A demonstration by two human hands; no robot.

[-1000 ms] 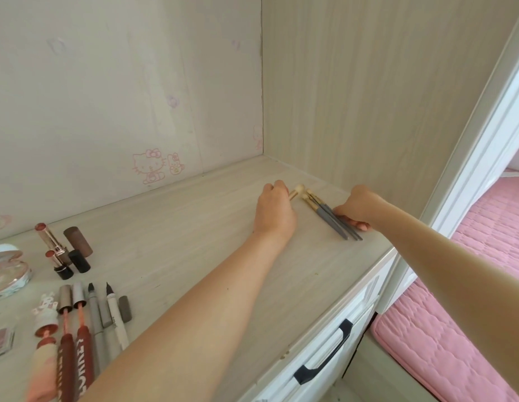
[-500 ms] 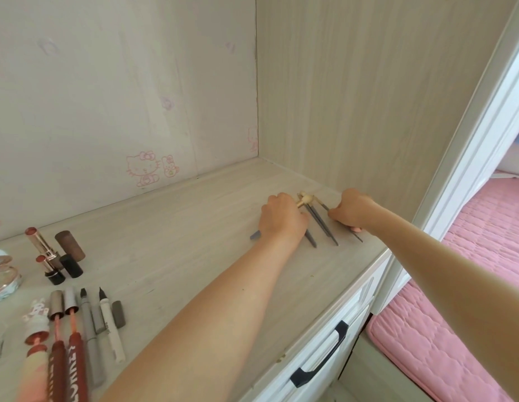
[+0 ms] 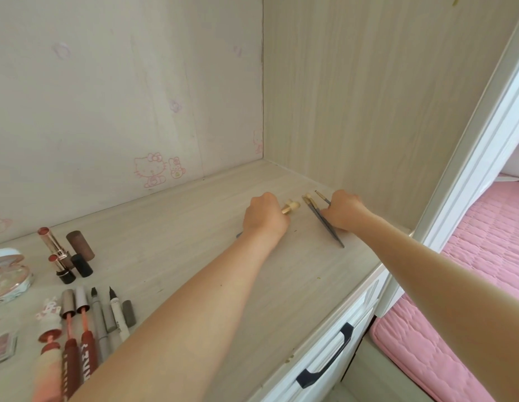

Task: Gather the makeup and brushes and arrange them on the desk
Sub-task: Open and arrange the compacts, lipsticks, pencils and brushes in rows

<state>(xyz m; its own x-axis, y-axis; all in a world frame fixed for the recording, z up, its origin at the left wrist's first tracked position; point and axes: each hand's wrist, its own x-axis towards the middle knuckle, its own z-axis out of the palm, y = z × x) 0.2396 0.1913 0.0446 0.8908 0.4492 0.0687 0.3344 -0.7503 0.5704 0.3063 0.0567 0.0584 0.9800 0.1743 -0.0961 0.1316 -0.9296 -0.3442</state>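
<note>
Gold-ferruled brush (image 3: 290,206) is held in the curled left grip (image 3: 265,216), its cream head protruding at two o'clock. At three o'clock of it, grey-handled brushes (image 3: 328,227) are lain on the bench (image 3: 194,227), pinched under the curled right grip (image 3: 344,210). Lipsticks (image 3: 58,256) are seen well apart at nine o'clock.

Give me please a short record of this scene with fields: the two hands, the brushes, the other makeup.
left hand: grips the gold-ferrule brush, on the desk
right hand: holds the thin brush
grey brushes: flat on the desk, beside the right hand
lipsticks: far left, caps off
liner pens: in a row, near left
</note>
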